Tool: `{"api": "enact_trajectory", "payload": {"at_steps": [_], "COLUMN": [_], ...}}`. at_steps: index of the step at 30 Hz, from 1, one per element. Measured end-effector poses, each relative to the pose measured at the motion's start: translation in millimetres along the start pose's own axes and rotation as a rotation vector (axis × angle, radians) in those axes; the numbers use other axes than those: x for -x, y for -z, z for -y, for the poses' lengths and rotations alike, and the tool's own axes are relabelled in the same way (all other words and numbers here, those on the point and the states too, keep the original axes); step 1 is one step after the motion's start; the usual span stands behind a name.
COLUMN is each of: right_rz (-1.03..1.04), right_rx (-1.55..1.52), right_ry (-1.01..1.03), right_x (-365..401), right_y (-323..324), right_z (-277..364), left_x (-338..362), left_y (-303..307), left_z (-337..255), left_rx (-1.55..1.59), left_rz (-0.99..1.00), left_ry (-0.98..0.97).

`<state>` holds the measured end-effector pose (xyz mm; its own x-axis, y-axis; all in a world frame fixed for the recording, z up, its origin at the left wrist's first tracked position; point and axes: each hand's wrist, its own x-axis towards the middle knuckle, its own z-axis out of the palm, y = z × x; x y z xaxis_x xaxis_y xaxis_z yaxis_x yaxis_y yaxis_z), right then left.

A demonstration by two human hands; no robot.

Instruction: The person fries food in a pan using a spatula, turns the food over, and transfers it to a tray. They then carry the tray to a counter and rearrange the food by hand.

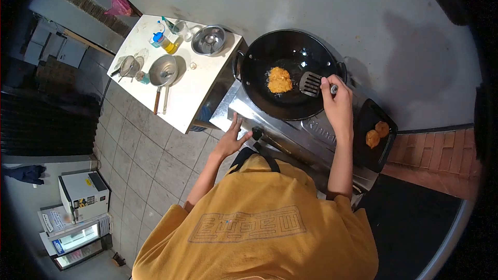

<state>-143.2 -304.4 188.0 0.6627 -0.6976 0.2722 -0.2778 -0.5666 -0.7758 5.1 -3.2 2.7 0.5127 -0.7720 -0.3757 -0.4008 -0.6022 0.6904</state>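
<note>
My right hand [338, 101] is closed around the handle of a slotted spatula [310, 84]. The spatula's dark head is over the inside of a large black wok [270, 105], to the right of an orange-brown fritter [279, 80]. Small bubbles ring the fritter in the oil. My left hand [232, 139] is open with its fingers spread, at the front of the steel stove [244, 105]. Its thumb points toward a black stove knob [257, 133].
Right of the stove, a black tray [363, 149] holds two browned fritters [373, 138]. On the white table [193, 92] to the left are a saucepan [163, 70], a steel bowl [208, 40], an oil bottle [169, 45] and a strainer [127, 66]. A grey wall rises behind the wok.
</note>
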Motion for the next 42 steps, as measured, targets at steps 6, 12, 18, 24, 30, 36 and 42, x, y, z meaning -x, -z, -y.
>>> {"api": "enact_trajectory", "payload": {"at_steps": [6, 12, 18, 24, 30, 36, 42], "right_rz": [-0.039, 0.006, -0.012, 0.076, 0.066, 0.055, 0.047], "right_rx": [0.005, -0.021, -0.038, -0.126, -0.135, -0.155, -0.138], "right_ry": [0.045, 0.011, -0.013, -0.119, -0.084, -0.012, 0.116], "right_x": [1.0, 2.9, -4.1, -40.9, -49.9, -55.0, -48.7], "right_y": [-2.2, -6.0, -14.1, -30.1, -30.8, -26.9, -31.3], "right_z": [-0.4, -0.9, -6.4, -31.3, -8.6, 13.9, 47.0], "left_x": [-0.1, 4.2, 0.9, 1.1, 5.6, 3.5, 23.3], "left_y": [1.9, 7.5, 4.1, 8.9, 12.9, 11.4, 43.2], "left_z": [2.1, -7.4, -0.7, -1.6, -10.5, -5.6, -26.4], "left_rx": [0.039, 0.115, 0.042, 0.039, 0.152, 0.136, 0.223], "left_rz": [-0.005, 0.023, 0.011, 0.014, 0.055, 0.047, 0.042], "left_ry": [-0.023, 0.027, 0.005, -0.001, 0.051, 0.042, 0.06]}}
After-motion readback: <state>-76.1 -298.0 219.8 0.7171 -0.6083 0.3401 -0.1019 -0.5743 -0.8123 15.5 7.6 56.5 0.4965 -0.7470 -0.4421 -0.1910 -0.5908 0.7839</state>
